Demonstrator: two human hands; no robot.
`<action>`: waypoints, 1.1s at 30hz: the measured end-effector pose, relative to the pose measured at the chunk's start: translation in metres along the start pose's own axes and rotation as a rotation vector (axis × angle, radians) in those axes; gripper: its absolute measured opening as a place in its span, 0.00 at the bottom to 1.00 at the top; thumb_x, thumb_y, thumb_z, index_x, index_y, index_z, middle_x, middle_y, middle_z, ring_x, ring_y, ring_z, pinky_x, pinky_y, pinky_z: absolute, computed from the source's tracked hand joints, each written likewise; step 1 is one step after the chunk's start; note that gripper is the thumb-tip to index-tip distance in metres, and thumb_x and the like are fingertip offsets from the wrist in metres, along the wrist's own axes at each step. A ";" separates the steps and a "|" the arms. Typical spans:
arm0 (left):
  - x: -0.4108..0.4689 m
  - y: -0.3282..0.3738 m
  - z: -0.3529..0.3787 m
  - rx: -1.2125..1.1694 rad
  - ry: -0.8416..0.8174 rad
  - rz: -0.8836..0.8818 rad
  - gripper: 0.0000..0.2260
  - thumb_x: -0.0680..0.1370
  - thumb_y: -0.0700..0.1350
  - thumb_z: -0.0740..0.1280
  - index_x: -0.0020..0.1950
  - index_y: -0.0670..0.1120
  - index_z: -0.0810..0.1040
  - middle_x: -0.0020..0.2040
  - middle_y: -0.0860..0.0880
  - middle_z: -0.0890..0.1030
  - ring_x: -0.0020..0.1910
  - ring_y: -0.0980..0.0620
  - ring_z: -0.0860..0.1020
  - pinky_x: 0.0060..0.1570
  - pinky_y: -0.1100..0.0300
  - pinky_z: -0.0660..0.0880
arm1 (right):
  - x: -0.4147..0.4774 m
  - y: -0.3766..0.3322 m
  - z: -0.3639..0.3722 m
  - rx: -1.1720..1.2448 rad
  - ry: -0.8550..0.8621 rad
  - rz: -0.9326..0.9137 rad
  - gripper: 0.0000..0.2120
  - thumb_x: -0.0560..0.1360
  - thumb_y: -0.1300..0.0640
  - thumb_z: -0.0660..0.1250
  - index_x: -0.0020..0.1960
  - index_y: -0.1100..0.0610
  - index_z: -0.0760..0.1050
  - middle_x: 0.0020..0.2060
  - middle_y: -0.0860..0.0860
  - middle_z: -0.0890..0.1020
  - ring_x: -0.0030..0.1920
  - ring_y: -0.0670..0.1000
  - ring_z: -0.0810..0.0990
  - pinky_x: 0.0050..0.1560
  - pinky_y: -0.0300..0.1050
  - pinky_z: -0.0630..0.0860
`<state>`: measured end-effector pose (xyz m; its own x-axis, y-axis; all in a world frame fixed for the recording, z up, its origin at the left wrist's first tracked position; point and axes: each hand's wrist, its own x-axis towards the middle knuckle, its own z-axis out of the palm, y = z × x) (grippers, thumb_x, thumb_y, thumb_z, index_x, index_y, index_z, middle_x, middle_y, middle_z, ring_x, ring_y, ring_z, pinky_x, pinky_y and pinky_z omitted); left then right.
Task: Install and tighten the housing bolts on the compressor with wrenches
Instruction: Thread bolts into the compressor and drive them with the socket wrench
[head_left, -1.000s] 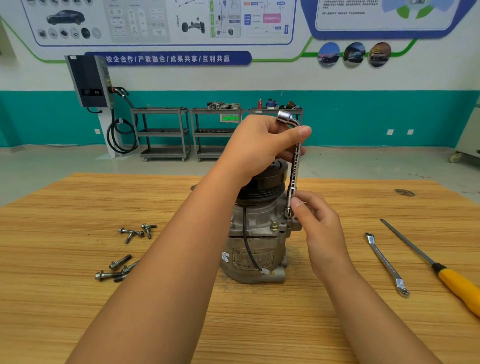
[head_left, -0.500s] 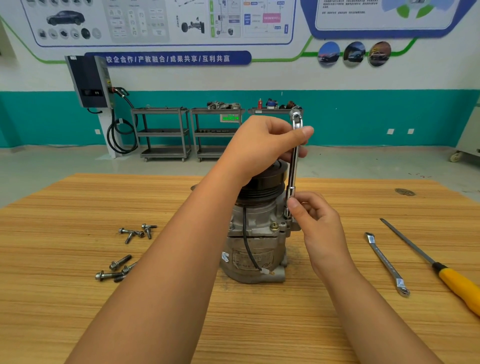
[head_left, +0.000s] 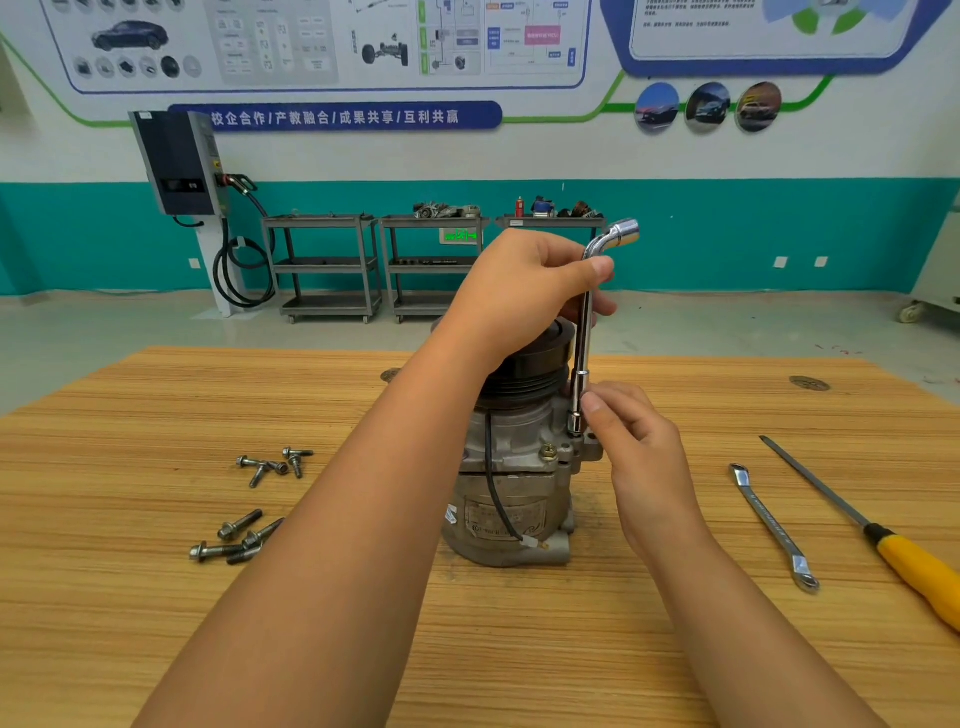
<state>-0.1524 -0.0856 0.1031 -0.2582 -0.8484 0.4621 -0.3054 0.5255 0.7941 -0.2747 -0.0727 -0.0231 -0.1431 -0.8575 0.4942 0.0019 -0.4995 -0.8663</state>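
A grey metal compressor (head_left: 511, 499) with a black pulley on top stands upright in the middle of the wooden table (head_left: 571, 649). An L-shaped chrome socket wrench (head_left: 586, 327) stands vertical at the housing's right flange, its lower socket down on a bolt. My left hand (head_left: 524, 296) grips the upper shaft just below the bent end, which points to the right. My right hand (head_left: 631, 441) pinches the lower shaft near the socket. A fitted brass-coloured bolt (head_left: 548, 451) shows on the flange front. Several loose bolts (head_left: 244, 538) lie left of the compressor.
More loose bolts (head_left: 275, 462) lie farther back on the left. A flat chrome wrench (head_left: 774, 527) and a yellow-handled screwdriver (head_left: 914, 566) lie on the right of the table. Metal shelf carts (head_left: 379, 265) and a wall charger (head_left: 179, 163) stand beyond the table.
The wrench's bent top end has swung from pointing left, through straight toward me, to pointing right. My left hand turned with it; my right hand stayed at the lower shaft.
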 end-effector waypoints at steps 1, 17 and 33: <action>0.000 0.000 0.000 -0.011 -0.001 -0.004 0.07 0.80 0.44 0.65 0.52 0.43 0.81 0.42 0.48 0.85 0.43 0.50 0.84 0.54 0.52 0.79 | 0.000 0.000 0.000 -0.009 0.000 0.000 0.09 0.77 0.60 0.64 0.46 0.48 0.80 0.48 0.48 0.78 0.45 0.36 0.77 0.44 0.28 0.72; 0.001 -0.003 0.000 0.038 0.062 0.058 0.06 0.75 0.48 0.73 0.40 0.48 0.81 0.35 0.54 0.83 0.33 0.60 0.80 0.44 0.64 0.77 | 0.000 -0.001 0.000 -0.052 0.025 0.021 0.02 0.73 0.56 0.70 0.44 0.50 0.77 0.45 0.53 0.79 0.40 0.40 0.76 0.40 0.30 0.73; 0.001 -0.002 -0.001 -0.030 0.010 0.013 0.07 0.79 0.43 0.67 0.52 0.42 0.82 0.41 0.51 0.84 0.35 0.64 0.80 0.37 0.74 0.73 | 0.001 0.002 0.000 -0.046 -0.004 0.003 0.03 0.74 0.54 0.67 0.46 0.48 0.79 0.45 0.45 0.77 0.41 0.39 0.75 0.43 0.29 0.72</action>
<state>-0.1509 -0.0875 0.1028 -0.2529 -0.8422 0.4763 -0.2740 0.5345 0.7996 -0.2752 -0.0745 -0.0247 -0.1395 -0.8593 0.4921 -0.0432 -0.4912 -0.8700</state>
